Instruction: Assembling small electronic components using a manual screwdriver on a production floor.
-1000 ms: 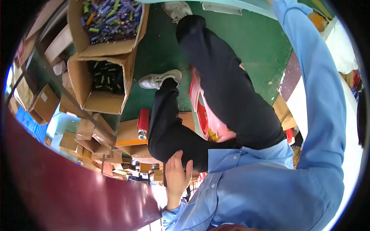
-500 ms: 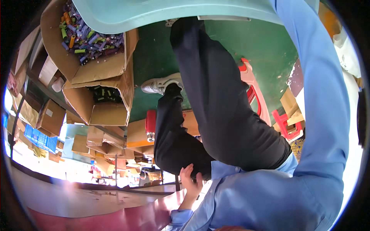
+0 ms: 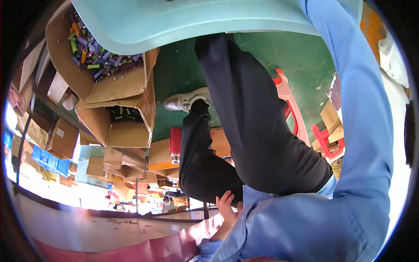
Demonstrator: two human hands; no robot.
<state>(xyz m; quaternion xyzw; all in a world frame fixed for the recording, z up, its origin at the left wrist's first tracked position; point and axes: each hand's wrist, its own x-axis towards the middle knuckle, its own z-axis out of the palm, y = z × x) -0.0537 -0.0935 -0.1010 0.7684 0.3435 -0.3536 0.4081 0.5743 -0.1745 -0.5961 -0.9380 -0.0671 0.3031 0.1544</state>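
A pale-blue tub [image 3: 196, 28] across the top of our view
It looks smooth, its rim curved. Our right arm [image 3: 364, 100] extends up to it, hand out of sight, so we cannot tell its fingers; our left hand [image 3: 226, 208] lies by the knee [image 3: 203, 185], fingers loosely bent, slightly apart.

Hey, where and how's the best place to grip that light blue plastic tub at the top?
Probably take the light blue tub by the middle of its near rim, coming from your own side: that edge faces you, long, curved and uncovered. Your right sleeve crosses its right end, but the right hand is out of view, so its grip can't be judged.
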